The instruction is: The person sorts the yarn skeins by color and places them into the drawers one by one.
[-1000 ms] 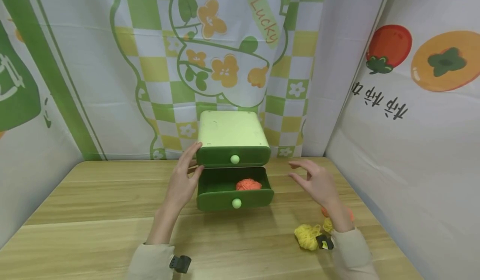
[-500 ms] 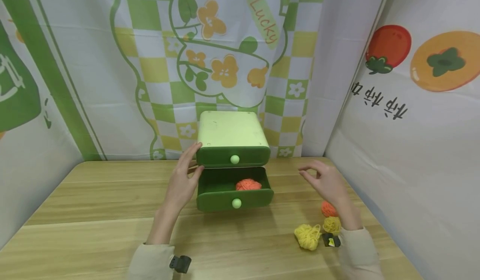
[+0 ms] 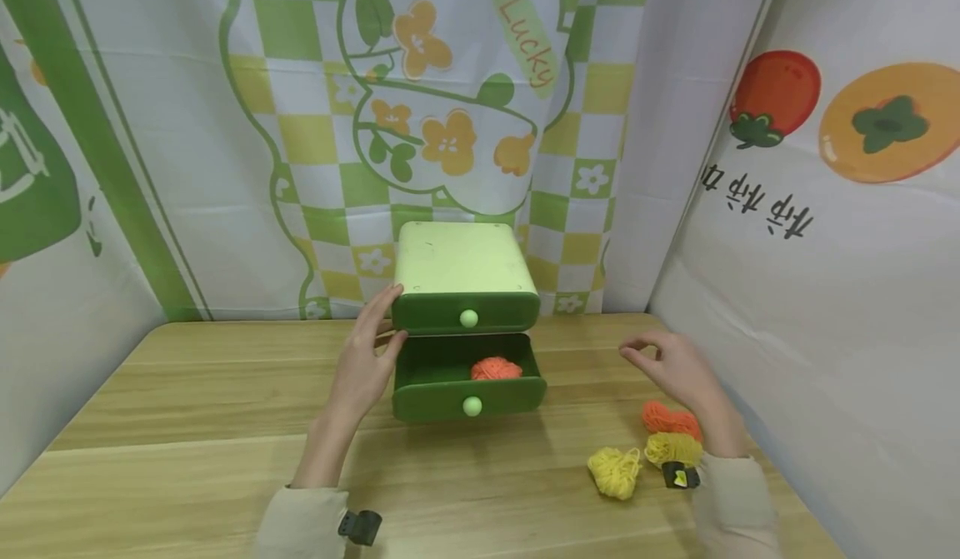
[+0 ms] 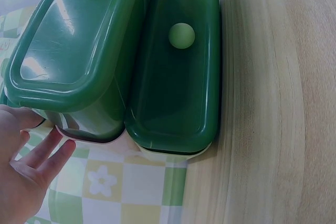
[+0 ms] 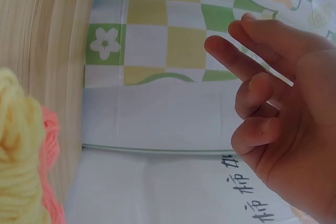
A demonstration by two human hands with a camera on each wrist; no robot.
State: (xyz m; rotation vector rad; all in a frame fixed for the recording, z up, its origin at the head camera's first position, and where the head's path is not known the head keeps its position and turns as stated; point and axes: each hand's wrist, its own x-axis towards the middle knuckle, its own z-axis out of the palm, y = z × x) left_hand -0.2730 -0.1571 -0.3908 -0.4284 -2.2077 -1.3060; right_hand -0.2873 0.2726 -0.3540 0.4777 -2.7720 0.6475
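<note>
A pale green drawer cabinet with dark green drawer fronts stands at the back of the table. Its middle drawer is pulled out and holds an orange bundle of yarn. Below it, the bottom drawer is closed in the left wrist view. My left hand rests its fingertips on the cabinet's left side, thumb at the edge of the pulled-out drawer. Off to the right, my right hand hangs over the table with loosely bent fingers and nothing in them.
Under my right forearm lie an orange yarn bundle and a yellow yarn bundle. Another yellow yarn bundle is just left of them. A patterned curtain closes off the back; a printed white sheet borders the right.
My right hand has moved right, away from the drawer cabinet, uncovering more of the orange and yellow yarn bundles beneath its forearm. My left hand and the drawers have stayed put.
</note>
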